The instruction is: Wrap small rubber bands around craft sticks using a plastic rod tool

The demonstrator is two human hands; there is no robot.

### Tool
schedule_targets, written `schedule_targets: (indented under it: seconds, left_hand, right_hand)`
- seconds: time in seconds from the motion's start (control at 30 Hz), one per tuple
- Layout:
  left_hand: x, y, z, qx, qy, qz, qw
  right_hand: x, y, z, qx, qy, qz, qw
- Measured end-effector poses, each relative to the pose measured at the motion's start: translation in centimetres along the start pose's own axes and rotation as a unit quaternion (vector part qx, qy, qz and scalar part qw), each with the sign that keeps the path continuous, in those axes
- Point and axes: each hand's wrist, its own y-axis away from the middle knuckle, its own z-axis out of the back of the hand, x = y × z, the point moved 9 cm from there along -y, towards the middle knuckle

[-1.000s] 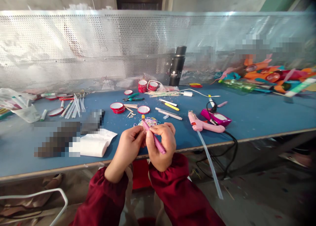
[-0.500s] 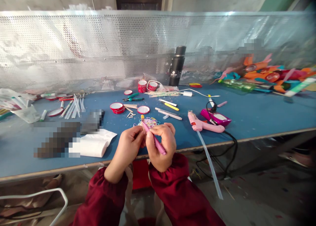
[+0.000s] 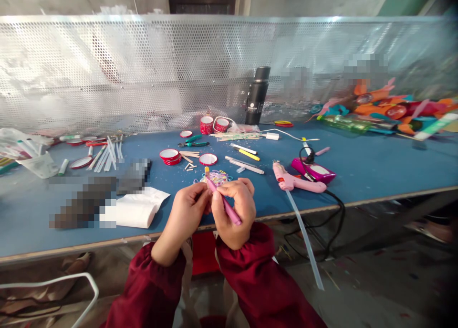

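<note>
Over the table's front edge, my right hand (image 3: 234, 213) is closed round a pink-purple marker (image 3: 231, 209), which slants up and to the left. Close beside it, my left hand (image 3: 189, 206) is pinched shut at the marker's upper end. A small piece with a yellow tip (image 3: 206, 169) sticks up there; I cannot tell whether it belongs to the marker or is a separate piece between the left fingers. Just behind both hands lies a loose pile of coloured rubber bands (image 3: 218, 176), partly hidden by them.
A pink glue gun (image 3: 298, 182) lies to the right, its glue stick hanging past the table edge. A white paper roll (image 3: 134, 211) lies left. Behind are red-rimmed lids (image 3: 170, 156), pliers (image 3: 193, 142), pens (image 3: 246, 152) and a black flask (image 3: 256, 96).
</note>
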Motion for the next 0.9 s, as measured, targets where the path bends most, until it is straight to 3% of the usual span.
schedule_targets:
  seconds: [0.9]
  left_hand:
    - [0.1, -0.02, -0.18, 0.013, 0.0, -0.002, 1.0]
  right_hand:
    - [-0.22, 0.09, -0.03, 0.0, -0.004, -0.007, 1.0]
